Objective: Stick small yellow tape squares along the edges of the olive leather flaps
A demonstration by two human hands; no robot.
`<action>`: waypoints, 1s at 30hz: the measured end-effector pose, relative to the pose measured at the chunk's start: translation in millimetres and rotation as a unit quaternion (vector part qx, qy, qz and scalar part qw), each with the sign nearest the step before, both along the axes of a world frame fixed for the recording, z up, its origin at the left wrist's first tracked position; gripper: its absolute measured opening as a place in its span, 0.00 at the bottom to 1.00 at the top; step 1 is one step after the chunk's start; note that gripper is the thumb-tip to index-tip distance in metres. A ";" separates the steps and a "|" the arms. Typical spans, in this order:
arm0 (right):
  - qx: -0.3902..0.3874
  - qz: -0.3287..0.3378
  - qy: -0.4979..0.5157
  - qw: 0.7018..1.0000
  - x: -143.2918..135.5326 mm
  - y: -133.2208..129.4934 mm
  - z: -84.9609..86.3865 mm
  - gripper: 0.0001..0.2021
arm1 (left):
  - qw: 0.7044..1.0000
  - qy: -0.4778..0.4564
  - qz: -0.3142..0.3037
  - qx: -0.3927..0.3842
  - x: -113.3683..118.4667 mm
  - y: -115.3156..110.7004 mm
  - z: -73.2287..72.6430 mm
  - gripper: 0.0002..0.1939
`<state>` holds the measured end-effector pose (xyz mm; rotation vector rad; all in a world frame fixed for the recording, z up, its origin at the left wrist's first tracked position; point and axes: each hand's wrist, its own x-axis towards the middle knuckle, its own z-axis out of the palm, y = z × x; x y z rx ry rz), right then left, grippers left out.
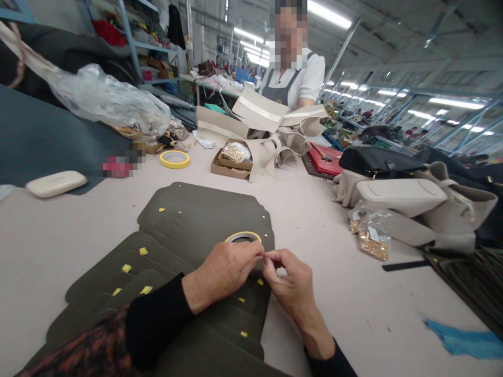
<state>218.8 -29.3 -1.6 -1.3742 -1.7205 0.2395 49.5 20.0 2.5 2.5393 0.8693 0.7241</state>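
Dark olive panels (204,209) lie overlapped on the pale table, with several small yellow tape pieces stuck on them. Over their right part, my left hand (226,269) is closed in a pinch, a yellow tape roll (244,235) right behind its fingers; whether it holds the roll is unclear. My right hand (291,277) is also pinched, its fingertips meeting those of the left. Anything between the fingertips is too small to make out. Small metal studs show on the top panel near its right edge.
Another yellow tape roll (174,159) and a cardboard box of gold parts (231,170) sit farther back. Beige pieces (261,112) are piled before a person in an apron (293,84). Bags (401,196) and plastic packets of gold parts (373,243) lie right; a blue scrap (467,340) lies lower right.
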 end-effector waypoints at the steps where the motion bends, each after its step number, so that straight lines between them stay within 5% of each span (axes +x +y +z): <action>1: -0.046 -0.008 0.052 0.998 -1.9 -0.5 1.8 0.06 | 1.000 0.002 0.003 0.021 0.7 0.4 0.0 0.08; 4: -0.176 -0.020 0.222 0.959 -6.7 0.9 4.7 0.07 | 0.995 0.013 0.017 0.096 3.5 -0.5 1.3 0.10; 7: -0.217 -0.044 0.300 0.928 -1.8 6.6 -0.3 0.09 | 0.989 0.004 0.017 0.149 5.3 -6.1 4.6 0.10; 10: -0.241 -0.091 0.336 0.906 16.2 11.8 -10.5 0.12 | 0.989 0.004 0.007 0.151 5.1 -12.4 6.5 0.09; 15: -0.363 -0.026 0.288 0.886 39.4 7.7 -19.1 0.16 | 0.984 0.139 0.039 0.104 2.5 -7.7 -1.7 0.05; 20: -0.378 -0.019 0.188 0.906 33.3 2.4 -17.8 0.15 | 0.978 0.187 0.026 0.088 2.2 -0.4 -8.6 0.04; 30: -0.266 0.008 -0.024 0.964 22.9 2.3 -10.2 0.10 | 0.984 0.171 -0.017 0.042 3.9 -1.4 -1.8 0.04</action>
